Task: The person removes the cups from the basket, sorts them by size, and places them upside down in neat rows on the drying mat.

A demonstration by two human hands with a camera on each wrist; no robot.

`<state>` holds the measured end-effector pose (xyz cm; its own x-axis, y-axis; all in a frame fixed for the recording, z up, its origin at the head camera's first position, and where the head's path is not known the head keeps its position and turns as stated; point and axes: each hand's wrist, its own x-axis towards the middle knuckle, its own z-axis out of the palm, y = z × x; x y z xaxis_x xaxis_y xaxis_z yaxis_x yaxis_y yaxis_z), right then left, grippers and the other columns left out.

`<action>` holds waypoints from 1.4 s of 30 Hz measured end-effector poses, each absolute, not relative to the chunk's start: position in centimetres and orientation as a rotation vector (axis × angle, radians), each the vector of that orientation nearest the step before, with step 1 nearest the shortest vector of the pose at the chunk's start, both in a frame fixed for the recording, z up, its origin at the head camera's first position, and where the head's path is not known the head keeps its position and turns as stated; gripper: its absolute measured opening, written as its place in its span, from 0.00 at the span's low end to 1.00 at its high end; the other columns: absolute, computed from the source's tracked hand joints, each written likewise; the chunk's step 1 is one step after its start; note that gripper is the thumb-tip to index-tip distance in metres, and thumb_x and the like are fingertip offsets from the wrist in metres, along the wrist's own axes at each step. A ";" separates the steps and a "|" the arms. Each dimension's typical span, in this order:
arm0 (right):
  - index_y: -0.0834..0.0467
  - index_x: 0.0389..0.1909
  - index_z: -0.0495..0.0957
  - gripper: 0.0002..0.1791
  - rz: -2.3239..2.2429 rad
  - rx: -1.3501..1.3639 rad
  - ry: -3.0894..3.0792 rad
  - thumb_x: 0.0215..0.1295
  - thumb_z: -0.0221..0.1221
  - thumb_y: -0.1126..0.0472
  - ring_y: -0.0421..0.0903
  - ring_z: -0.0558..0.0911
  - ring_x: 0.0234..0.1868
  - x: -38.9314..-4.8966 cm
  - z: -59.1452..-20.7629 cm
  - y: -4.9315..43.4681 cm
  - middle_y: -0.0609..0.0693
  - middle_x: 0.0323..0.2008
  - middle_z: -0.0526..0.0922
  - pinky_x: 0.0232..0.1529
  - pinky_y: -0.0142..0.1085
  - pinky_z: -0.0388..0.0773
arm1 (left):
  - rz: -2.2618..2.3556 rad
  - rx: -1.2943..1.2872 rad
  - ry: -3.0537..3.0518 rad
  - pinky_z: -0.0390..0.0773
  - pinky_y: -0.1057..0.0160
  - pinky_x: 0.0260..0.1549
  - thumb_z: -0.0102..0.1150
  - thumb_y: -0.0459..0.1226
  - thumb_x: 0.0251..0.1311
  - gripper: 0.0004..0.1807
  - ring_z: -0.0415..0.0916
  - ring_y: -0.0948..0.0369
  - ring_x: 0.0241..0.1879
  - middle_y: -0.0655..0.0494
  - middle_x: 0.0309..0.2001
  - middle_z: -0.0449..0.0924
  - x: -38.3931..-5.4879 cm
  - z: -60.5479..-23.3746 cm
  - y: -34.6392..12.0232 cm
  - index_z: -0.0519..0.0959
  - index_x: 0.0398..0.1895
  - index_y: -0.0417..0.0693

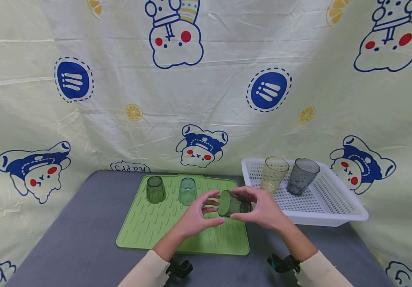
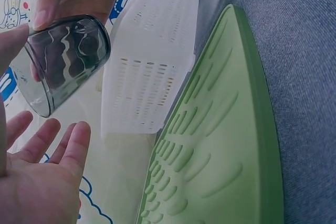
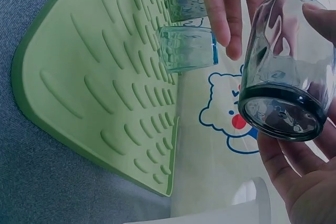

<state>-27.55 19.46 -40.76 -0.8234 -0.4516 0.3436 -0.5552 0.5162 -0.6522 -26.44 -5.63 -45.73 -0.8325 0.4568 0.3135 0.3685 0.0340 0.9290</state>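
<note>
My right hand grips a smoky grey drinking glass above the right side of a green drying mat. The glass lies on its side in the air, mouth toward my left hand. That hand is held with fingers spread around the rim; in the left wrist view its fingers are apart from the glass, and whether the thumb touches is unclear. The thick base of the glass faces the right wrist camera. On the mat stand a dark green-looking glass and a pale blue glass, both apparently upside down.
At the right, a white perforated basket stands on the grey cloth-covered table. It holds a yellowish glass and a grey glass, both leaning. A printed curtain hangs behind the table.
</note>
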 end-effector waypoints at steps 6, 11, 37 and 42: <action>0.49 0.60 0.81 0.37 1.146 0.885 -2.646 0.48 0.79 0.43 0.44 0.85 0.55 -27.5 -40.6 19.1 0.42 0.55 0.86 0.56 0.43 0.83 | 1.942 0.905 2.196 0.76 0.56 0.66 0.70 0.36 0.63 0.43 0.70 0.43 0.67 0.42 0.72 0.66 -26.4 -45.6 -5.6 0.59 0.78 0.45; 0.50 0.59 0.82 0.37 1.095 0.910 -2.654 0.47 0.79 0.42 0.42 0.85 0.51 -27.4 -40.5 18.8 0.42 0.53 0.87 0.52 0.40 0.83 | 1.954 0.913 2.184 0.77 0.53 0.65 0.71 0.35 0.62 0.42 0.72 0.46 0.66 0.44 0.71 0.66 -26.4 -45.6 -5.6 0.61 0.78 0.48; 0.53 0.63 0.80 0.36 1.339 0.931 -2.558 0.52 0.79 0.52 0.43 0.85 0.55 -26.9 -41.1 18.4 0.51 0.59 0.85 0.56 0.39 0.83 | 2.089 0.932 2.134 0.80 0.57 0.62 0.71 0.29 0.58 0.39 0.75 0.45 0.61 0.40 0.67 0.70 -25.6 -45.7 -6.6 0.67 0.73 0.47; 0.53 0.62 0.80 0.33 1.493 0.951 -2.503 0.54 0.77 0.58 0.42 0.85 0.54 -27.0 -41.8 18.4 0.51 0.58 0.85 0.54 0.37 0.84 | 2.106 0.934 2.112 0.80 0.61 0.60 0.71 0.28 0.57 0.40 0.74 0.42 0.62 0.39 0.67 0.69 -25.3 -45.5 -7.0 0.67 0.73 0.46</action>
<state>-26.97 18.44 -41.80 -0.8050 -0.4686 0.3639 -0.5429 0.3344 -0.7703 -25.33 -7.04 -45.50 -0.8214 0.4149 0.3914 0.3926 -0.0865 0.9156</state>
